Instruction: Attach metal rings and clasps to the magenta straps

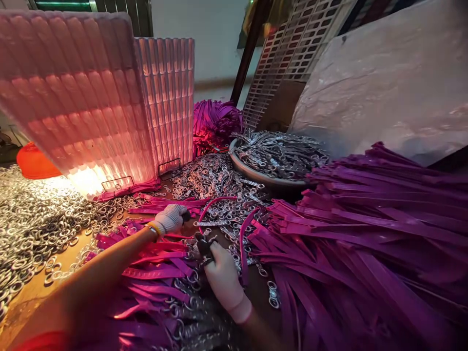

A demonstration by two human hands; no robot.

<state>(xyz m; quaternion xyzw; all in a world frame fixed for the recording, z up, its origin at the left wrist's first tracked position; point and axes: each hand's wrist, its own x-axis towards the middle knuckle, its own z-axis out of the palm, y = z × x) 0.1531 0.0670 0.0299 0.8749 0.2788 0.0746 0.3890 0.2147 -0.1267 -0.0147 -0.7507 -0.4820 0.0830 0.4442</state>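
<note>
My left hand (170,219), in a white knitted glove with black fingertip covers, is closed above magenta straps, and what it holds, if anything, is hidden. My right hand (224,278), also white-gloved with black-covered fingertips, is closed at the lower end of a thin magenta strap (209,204) that curves up and right. Small silvery metal ring links (217,224) lie just beyond the right fingertips. Below and left of both hands spreads a pile of magenta straps with metal rings at their ends (155,273). Another magenta strap (244,243) stands bent right of my right hand.
A round basin (250,174) heaped with metal links stands at the back. Loose rings (40,229) cover the left. A large stack of magenta straps (369,219) fills the right. Ribbed translucent panels (80,97) stand upright at back left, beside an orange object (36,162).
</note>
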